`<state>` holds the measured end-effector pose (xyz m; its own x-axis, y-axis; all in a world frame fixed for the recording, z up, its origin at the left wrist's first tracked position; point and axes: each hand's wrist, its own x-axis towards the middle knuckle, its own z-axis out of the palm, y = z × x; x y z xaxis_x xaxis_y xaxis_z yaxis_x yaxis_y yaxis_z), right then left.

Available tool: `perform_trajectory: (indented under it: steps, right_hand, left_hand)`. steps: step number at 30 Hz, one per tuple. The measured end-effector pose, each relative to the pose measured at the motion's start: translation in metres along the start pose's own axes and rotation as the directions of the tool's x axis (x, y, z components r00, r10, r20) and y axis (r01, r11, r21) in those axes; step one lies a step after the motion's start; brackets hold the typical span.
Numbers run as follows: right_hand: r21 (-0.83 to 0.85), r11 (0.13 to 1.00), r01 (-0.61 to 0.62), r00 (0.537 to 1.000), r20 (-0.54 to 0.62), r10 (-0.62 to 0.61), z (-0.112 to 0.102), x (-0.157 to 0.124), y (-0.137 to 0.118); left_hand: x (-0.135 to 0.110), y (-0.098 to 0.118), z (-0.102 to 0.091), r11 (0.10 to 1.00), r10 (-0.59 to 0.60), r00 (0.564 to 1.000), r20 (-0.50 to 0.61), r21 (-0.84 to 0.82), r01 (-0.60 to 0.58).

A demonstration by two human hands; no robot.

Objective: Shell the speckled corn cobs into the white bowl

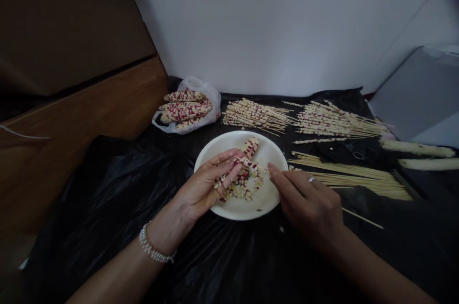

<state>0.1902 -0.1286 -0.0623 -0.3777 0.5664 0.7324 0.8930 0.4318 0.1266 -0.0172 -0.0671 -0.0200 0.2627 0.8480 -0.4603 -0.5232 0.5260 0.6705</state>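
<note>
Over a white bowl [229,213], my left hand [204,187] is closed around several corn kernels [219,182], its fingertips pinched near the tip of a skewer. My right hand [311,203] grips that wooden skewer [362,218], whose bare rear end sticks out to the lower right. Some kernels appear threaded on its front part, between the two hands. Loose cream and dark red kernels [245,193] lie in the bowl. A partly stripped corn cob [251,146] leans at the bowl's far side. How many kernels my left palm holds is hidden.
Behind the bowl, a plastic bag [214,96] holds speckled corn cobs [188,112]. Two piles of kernel-threaded skewers [256,115] [322,120] lie to its right. Bare skewers [369,182] and stripped cobs [418,147] are at right. Black plastic sheeting [118,189] covers the surface.
</note>
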Motion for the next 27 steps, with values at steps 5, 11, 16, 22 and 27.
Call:
perform_trajectory:
  steps: [5,11,16,22,27]
  right_hand:
    - [-0.018,1.000,0.019,1.000,0.006,-0.019,-0.0011,0.0004,0.0007]
    - [-0.042,0.999,0.029,0.999,0.025,-0.028,-0.0029,0.0017,-0.0004]
    - [-0.078,0.996,0.041,0.999,0.028,-0.039,-0.0028,0.0024,-0.0005]
    - [-0.046,0.998,0.043,0.999,0.016,-0.042,-0.0025,0.0019,0.0000]
    - [-0.059,0.997,0.042,0.999,0.020,-0.041,-0.0029,0.0027,-0.0006]
  left_hand:
    - [0.0001,-0.0010,-0.0009,0.999,0.049,0.999,-0.001,0.010,-0.049]
    - [0.0006,-0.0016,-0.0006,0.998,0.060,0.998,0.015,-0.005,-0.060]
    - [0.0015,-0.0025,-0.0020,0.998,0.067,0.997,0.033,0.006,-0.068]
    - [0.0026,-0.0033,-0.0045,0.997,0.068,0.997,0.027,-0.030,-0.067]
    - [0.0033,-0.0031,-0.0051,0.998,0.069,0.997,0.034,-0.010,-0.068]
